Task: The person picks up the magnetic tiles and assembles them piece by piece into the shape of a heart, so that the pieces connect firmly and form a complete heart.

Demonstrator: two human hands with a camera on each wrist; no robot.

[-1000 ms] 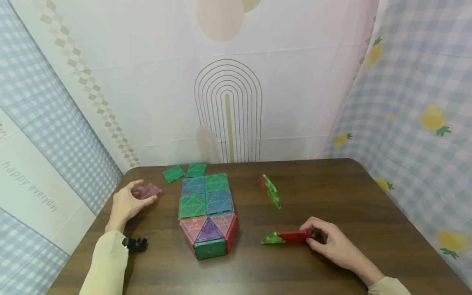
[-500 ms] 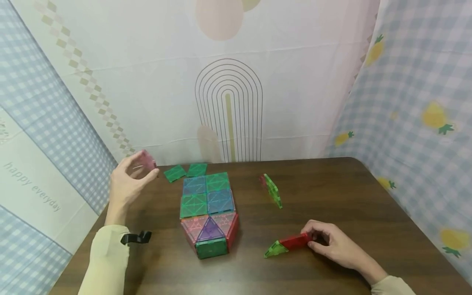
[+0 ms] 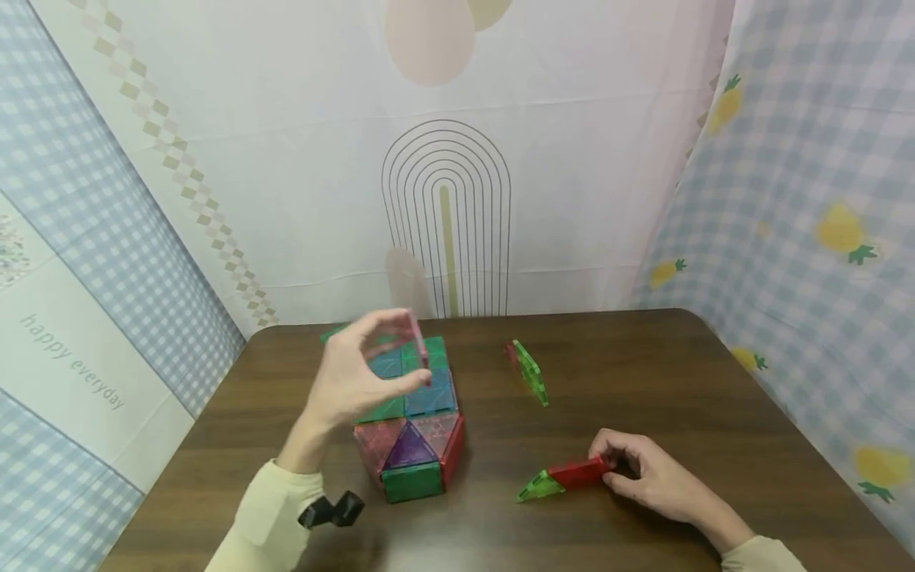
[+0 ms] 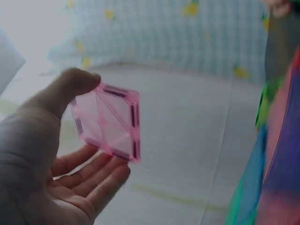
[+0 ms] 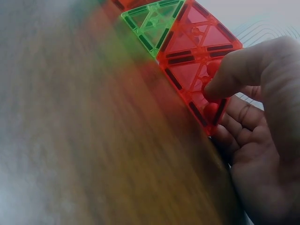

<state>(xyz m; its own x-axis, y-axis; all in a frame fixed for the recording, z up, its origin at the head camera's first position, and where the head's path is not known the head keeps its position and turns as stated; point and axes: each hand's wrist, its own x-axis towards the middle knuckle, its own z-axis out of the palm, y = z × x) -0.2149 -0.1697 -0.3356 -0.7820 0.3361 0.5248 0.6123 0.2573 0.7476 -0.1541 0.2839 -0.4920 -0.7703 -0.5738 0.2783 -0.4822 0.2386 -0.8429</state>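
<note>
My left hand (image 3: pixel 353 373) pinches a pink square magnetic tile (image 4: pixel 110 122) by its edges between thumb and fingertips. It holds the tile upright above a block built of magnetic tiles (image 3: pixel 412 482), partly hiding its green and blue squares; pink and purple triangles and a green front wall show. On the right, my right hand (image 3: pixel 646 477) pinches the end of a red triangle tile (image 5: pixel 187 79). Joined to that is another red triangle, with a light green triangle tile (image 5: pixel 152 23) at its far end. This strip stands on edge on the table.
Beyond the right hand, a light green tile piece (image 3: pixel 530 373) stands on edge with a red part behind it. Green tiles behind the left hand are mostly covered. The wooden table (image 3: pixel 615 357) ends at a hanging cloth (image 3: pixel 572 199).
My left hand has lifted the pink square tile off the table's left side and carried it right, over the block. The right hand's tile strip has swung its green end toward me.
</note>
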